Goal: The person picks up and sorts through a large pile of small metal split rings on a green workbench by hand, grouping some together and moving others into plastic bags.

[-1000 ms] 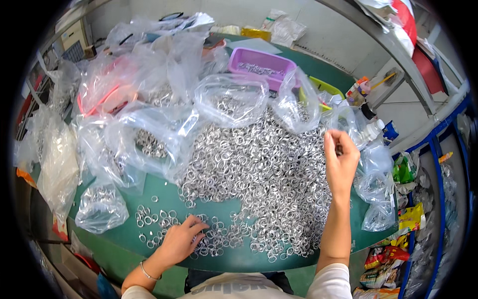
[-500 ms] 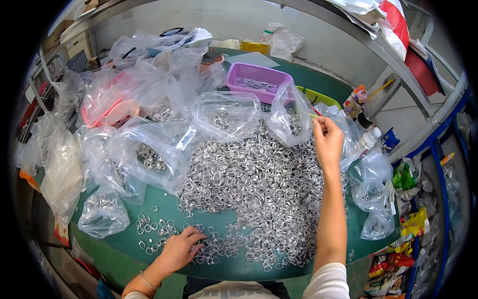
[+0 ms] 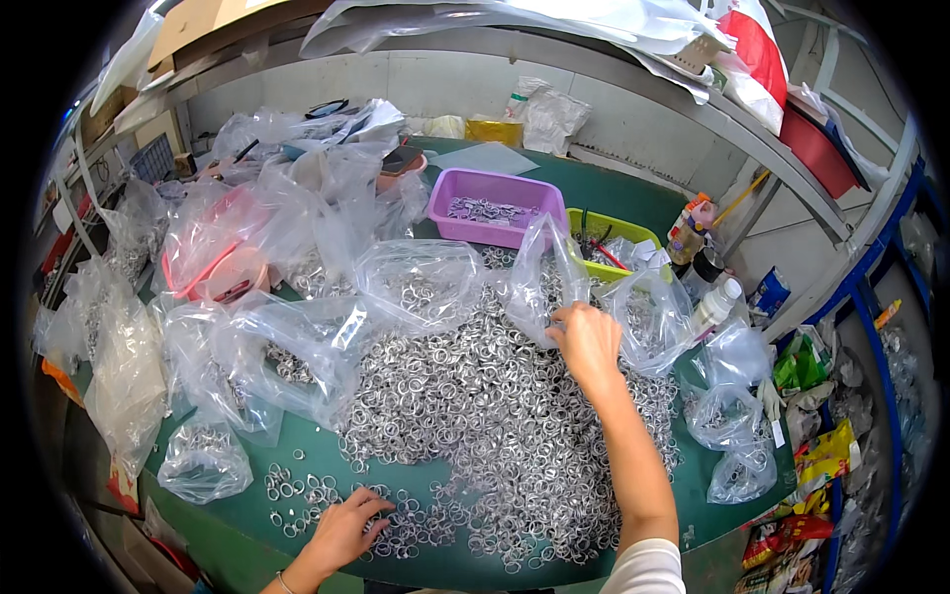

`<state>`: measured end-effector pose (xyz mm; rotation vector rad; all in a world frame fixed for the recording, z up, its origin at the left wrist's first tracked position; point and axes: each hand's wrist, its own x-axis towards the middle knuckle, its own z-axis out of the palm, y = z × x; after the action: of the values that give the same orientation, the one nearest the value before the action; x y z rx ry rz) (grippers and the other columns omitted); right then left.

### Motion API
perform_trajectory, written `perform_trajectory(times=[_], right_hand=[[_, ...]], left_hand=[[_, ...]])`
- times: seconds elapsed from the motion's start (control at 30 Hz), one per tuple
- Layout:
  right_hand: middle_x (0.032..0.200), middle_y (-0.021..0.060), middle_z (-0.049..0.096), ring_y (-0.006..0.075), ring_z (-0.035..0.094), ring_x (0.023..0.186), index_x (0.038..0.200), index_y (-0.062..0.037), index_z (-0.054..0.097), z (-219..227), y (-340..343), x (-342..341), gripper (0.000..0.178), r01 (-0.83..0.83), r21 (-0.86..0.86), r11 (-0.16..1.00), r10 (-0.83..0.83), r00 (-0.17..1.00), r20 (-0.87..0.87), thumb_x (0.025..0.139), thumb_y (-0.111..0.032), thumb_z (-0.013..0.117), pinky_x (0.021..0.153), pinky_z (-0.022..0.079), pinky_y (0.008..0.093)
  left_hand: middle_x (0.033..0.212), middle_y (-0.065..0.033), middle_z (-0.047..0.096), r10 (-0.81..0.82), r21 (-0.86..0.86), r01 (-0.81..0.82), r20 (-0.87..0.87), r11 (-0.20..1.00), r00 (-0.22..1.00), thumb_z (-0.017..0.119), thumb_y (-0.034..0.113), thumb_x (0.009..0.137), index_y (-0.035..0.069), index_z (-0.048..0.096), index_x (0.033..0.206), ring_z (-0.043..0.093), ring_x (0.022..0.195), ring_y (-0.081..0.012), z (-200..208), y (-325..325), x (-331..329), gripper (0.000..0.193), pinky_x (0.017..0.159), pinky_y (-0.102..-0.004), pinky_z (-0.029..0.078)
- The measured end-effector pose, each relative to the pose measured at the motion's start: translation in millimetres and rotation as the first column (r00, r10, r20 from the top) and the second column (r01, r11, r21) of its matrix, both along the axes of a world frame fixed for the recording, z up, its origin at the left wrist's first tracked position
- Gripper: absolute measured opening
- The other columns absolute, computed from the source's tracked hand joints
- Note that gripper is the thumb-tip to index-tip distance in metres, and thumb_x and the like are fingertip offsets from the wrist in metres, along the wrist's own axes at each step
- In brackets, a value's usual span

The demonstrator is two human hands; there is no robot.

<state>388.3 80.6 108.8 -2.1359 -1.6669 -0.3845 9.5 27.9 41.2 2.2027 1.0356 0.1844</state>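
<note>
A broad heap of silver-coloured metal rings (image 3: 435, 386) covers the middle of the green table. Low on the left, my left hand (image 3: 344, 530) rests among scattered loose rings (image 3: 305, 495), fingers apart and touching the nearest ones. My right hand (image 3: 591, 345) reaches over the heap to the near right edge of an upright clear plastic bag (image 3: 534, 287). Its thumb and fingers are curled together against that edge, and what lies between them is hidden. Another open clear bag with rings (image 3: 421, 287) stands just left of it.
Behind the heap stand a purple basket (image 3: 475, 226) with metal pieces and a green basket (image 3: 618, 262) holding tools. Clear bags (image 3: 287, 337) crowd the left, with a small ring bag (image 3: 203, 460) in front. A white bottle (image 3: 717, 307) stands right. A metal shelf (image 3: 782, 163) overhangs.
My right hand has moved left and toward me, from beside the green basket to the clear bag's edge. The view has tilted up a little. My left hand stays among the loose rings.
</note>
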Motion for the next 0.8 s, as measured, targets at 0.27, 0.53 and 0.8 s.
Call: perform_trajectory(times=[0.27,0.53,0.8], right_hand=[[0.08,0.0137,0.063,0.0339,0.063,0.069,0.076,-0.0037,0.06,-24.0,4.2,1.9,0.013,0.071,0.074,0.995,-0.064,0.993,-0.096,0.073,-0.014,0.068,0.058,0.049,0.0451],[0.072,0.013,0.057,0.0297,0.063,0.066,0.074,-0.0043,0.061,-34.2,9.2,0.0,0.008,-0.088,0.114,0.99,0.085,0.996,0.038,0.067,-0.003,0.061,0.054,0.049,0.0398],[0.078,0.0115,0.06,0.0316,0.062,0.068,0.078,-0.0074,0.064,-35.3,-1.5,7.1,0.005,-0.07,0.183,0.981,0.104,0.978,-0.18,0.073,-0.009,0.064,0.055,0.048,0.0418]], left_hand=[[0.097,-0.0097,0.059,0.01,-0.004,-0.01,0.004,1.0,1.0,0.068,0.01,0.075,0.011,0.064,0.1,0.06,0.08,-0.0311,3.6,-1.0,12.2,0.025,0.068,-0.0364,0.05],[0.096,-0.0105,0.059,-0.021,0.043,0.019,0.03,0.999,0.999,0.068,0.009,0.075,0.009,0.063,0.1,0.06,0.081,-0.0317,4.5,-0.9,16.3,0.025,0.068,-0.0368,0.05],[0.097,-0.0106,0.059,-0.013,0.012,0.012,0.019,1.0,1.0,0.069,0.01,0.075,0.008,0.064,0.1,0.06,0.081,-0.0317,5.3,-1.1,20.8,0.025,0.068,-0.037,0.05]])
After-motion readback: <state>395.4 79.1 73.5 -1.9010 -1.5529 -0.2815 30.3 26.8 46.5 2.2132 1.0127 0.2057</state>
